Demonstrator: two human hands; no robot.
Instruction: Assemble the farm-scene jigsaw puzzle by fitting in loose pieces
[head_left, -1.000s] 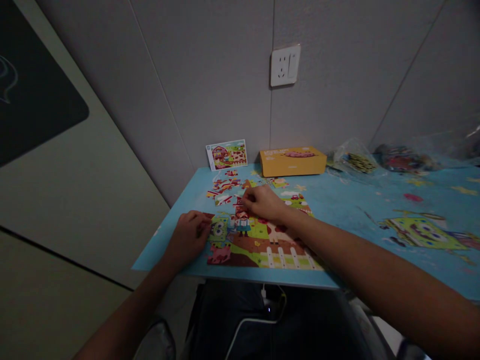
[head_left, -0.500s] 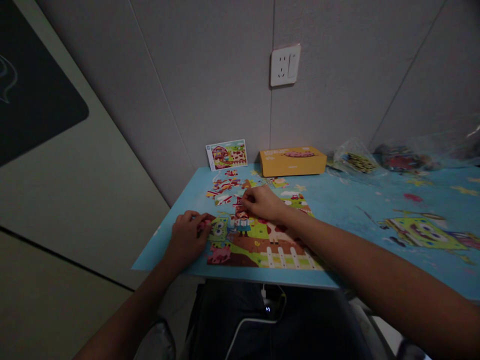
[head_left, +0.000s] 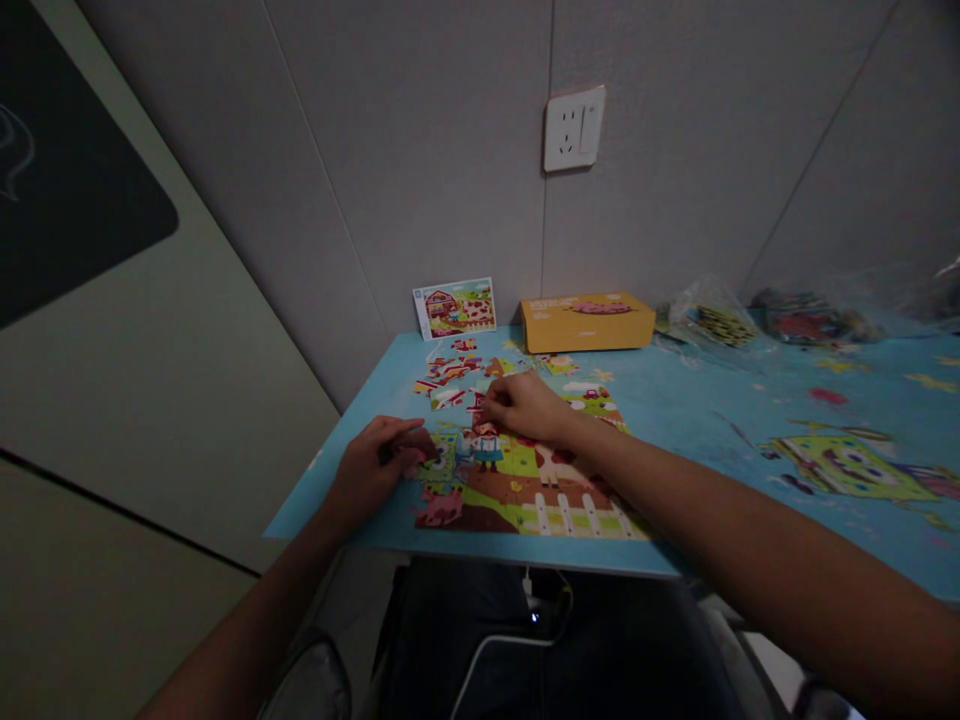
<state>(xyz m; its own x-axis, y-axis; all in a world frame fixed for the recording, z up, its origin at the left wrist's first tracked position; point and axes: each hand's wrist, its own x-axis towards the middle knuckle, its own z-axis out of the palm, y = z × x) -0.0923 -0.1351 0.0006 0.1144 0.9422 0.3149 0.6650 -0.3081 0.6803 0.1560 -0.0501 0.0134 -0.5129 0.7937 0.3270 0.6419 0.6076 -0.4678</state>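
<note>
A partly joined farm jigsaw puzzle [head_left: 510, 510] lies near the table's front edge, showing a farmer, a cow, a pig and a white fence. My left hand [head_left: 367, 465] is at its left side, thumb and fingers closed on a dark red and pink puzzle piece [head_left: 417, 446], tilted over the printed tabletop. Over the puzzle's upper part, my right hand [head_left: 525, 405] is pinched, its fingertips at a red-and-white puzzle piece [head_left: 475, 402] above the farmer. The fingers partly hide what is between them.
Loose puzzle pieces [head_left: 450, 370] are scattered behind the puzzle. A picture card [head_left: 455, 308] leans on the wall beside a yellow box [head_left: 587, 325]. Plastic bags of pieces [head_left: 720, 325] lie farther right. The blue table [head_left: 690, 440] has printed cartoon figures.
My left hand has lifted slightly and shifted left, with its puzzle piece now tilted and more visible. My right hand has stayed in place.
</note>
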